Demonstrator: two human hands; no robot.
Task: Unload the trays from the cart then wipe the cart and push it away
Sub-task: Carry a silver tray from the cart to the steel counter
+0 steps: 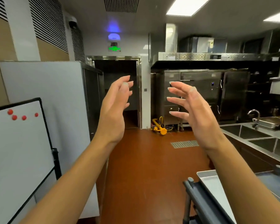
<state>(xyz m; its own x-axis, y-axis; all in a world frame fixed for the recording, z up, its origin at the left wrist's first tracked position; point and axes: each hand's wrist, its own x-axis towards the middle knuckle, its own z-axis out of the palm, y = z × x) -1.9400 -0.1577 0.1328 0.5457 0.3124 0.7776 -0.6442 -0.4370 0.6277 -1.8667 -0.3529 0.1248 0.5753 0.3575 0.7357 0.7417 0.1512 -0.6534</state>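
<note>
While the tray (217, 185) lies on the cart (200, 201) well below and to the right of the right hand (196, 113), neither hand touches it. Only a pale metal corner of the tray shows; the rest is hidden behind the right forearm. The cart itself is cut off by the bottom edge of the view, so just its dark grey rim and one corner post can be seen, and any lower shelves cannot be made out.

Both hands are raised in mid-air, palms facing each other, holding nothing. The fingers (176, 101) of the right hand are spread apart and slightly bent; those of the left hand (115, 107) lie closer together, loosely curved.

Beyond the fingertips stands a dark doorway (118, 88) with steel cabinets (200, 94) to its right. Right of the right hand, a steel tabletop with sinks (249, 131) carries another metal pan (271, 122), partly cut off. Left of the left hand stands a whiteboard (18, 143) with red magnets (14, 117). Red-brown floor (144, 159) lies under both arms.
</note>
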